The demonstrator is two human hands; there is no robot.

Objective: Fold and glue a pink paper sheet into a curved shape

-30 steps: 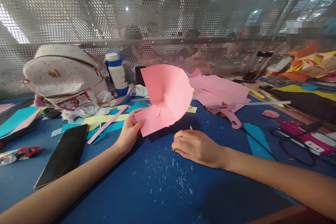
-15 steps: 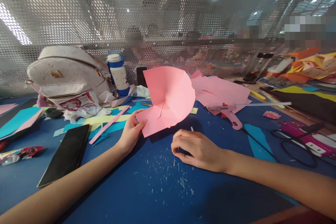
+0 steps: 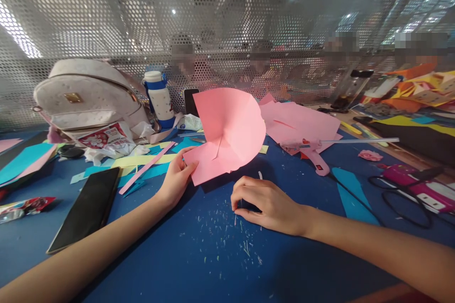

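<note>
A pink paper piece (image 3: 234, 128), rounded on its right side and creased with a slit near the middle, stands curved above the blue table (image 3: 170, 265). Its lower left corner is pinched between the thumb and fingers of my left hand (image 3: 177, 177). To the right and nearer me, my right hand (image 3: 268, 203) rests on the table, fingers curled with thumb and fingertips together. Whatever those fingertips hold, if anything, is too small to make out. Small paper scraps (image 3: 246, 247) lie scattered beside that hand.
A pink glue gun (image 3: 314, 154) lies at right before pink sheets (image 3: 302, 120), with a magenta power strip (image 3: 419, 189) beyond. At left are a black phone (image 3: 87, 208), paper strips (image 3: 145, 170), a white backpack (image 3: 88, 99) and a bottle (image 3: 158, 99).
The view has shifted very slightly. My left hand keeps its hold on the pink paper, and my right hand stays curled in nearly the same place.
</note>
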